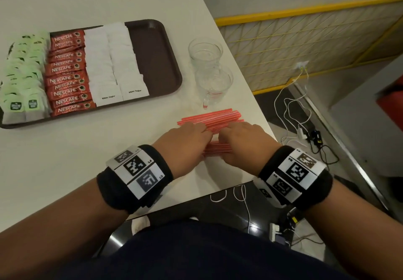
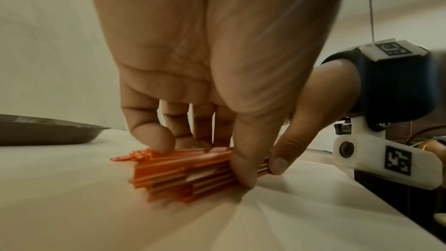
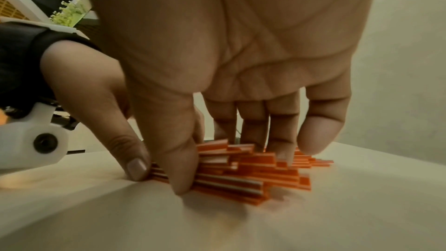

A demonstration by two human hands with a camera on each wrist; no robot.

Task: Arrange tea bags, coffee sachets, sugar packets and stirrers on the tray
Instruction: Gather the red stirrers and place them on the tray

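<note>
Stirrers [image 1: 214, 119] loose on table [image 1: 87, 159], right of tray [image 1: 152, 57], off it. Left hand [image 1: 185, 140] and right hand [image 1: 242, 140] both clamped round the pile, thumbs near side, fingers far, likely squaring it for one lift. Wrist views show ragged ends; head view shows free strip of tray beside sugar packets [image 1: 113, 61].

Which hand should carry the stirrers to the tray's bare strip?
Probably left: both the left hand and right hand grip the stirrers, but the tray lies on the left hand's side, so it needn't cross over.
</note>
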